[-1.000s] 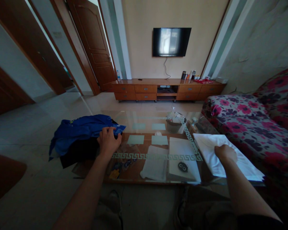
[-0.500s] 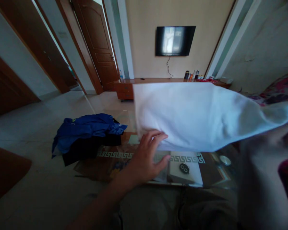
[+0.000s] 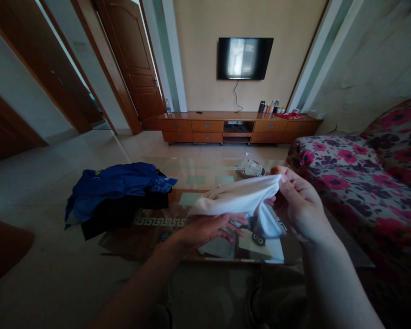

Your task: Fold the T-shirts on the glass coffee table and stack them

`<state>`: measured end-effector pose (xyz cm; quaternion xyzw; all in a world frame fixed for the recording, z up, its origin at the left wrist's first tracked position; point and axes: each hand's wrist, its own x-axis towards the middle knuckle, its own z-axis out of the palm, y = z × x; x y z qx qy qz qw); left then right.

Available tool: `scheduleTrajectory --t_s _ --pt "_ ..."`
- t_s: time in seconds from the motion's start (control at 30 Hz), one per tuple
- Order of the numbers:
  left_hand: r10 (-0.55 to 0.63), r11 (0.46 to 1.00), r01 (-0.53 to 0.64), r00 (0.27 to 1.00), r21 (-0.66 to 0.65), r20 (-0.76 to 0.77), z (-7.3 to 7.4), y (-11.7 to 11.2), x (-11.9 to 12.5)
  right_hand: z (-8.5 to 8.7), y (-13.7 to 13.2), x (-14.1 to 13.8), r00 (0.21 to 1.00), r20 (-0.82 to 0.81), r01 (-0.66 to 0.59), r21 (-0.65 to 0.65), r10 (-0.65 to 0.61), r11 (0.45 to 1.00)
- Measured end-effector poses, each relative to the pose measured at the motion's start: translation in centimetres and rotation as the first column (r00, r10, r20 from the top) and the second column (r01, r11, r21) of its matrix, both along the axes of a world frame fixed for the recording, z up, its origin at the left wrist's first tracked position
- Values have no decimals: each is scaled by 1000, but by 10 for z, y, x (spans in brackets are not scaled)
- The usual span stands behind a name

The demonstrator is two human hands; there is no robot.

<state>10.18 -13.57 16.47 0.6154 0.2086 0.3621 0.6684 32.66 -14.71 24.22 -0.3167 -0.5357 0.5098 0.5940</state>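
Observation:
A piece of white cloth, its kind not clear, is bunched and folded over above the glass-topped coffee table. My right hand pinches it at its right end, thumb on top. Under the cloth's near edge lies my left hand, palm partly hidden, with its fingers spread and touching or very close to the fabric. Just below hangs the cloth's loose right part, over a dark round object with two rings on the table.
A blue garment and a black one lie piled on the table's left. At right stands a flower-patterned sofa. A long wooden TV cabinet with bottles on it runs along the far wall, below a television.
The white cloth was spread out wide and higher up; it has dropped and crumpled together. My right hand came in from the far right, toward my left hand.

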Motion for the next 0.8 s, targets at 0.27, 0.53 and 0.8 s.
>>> scheduleTrajectory --t_s 0.27,0.53,0.8 --pt "279 922 -201 937 330 -209 25 -32 13 -18 -5 -31 995 -79 -70 -138 59 988" --pt "528 846 -527 849 -83 -11 10 -3 11 -19 3 -24 975 217 -54 44 43 998" --pt "480 809 -318 843 -494 244 36 5 -9 -30 -19 -30 582 803 -365 121 125 923"
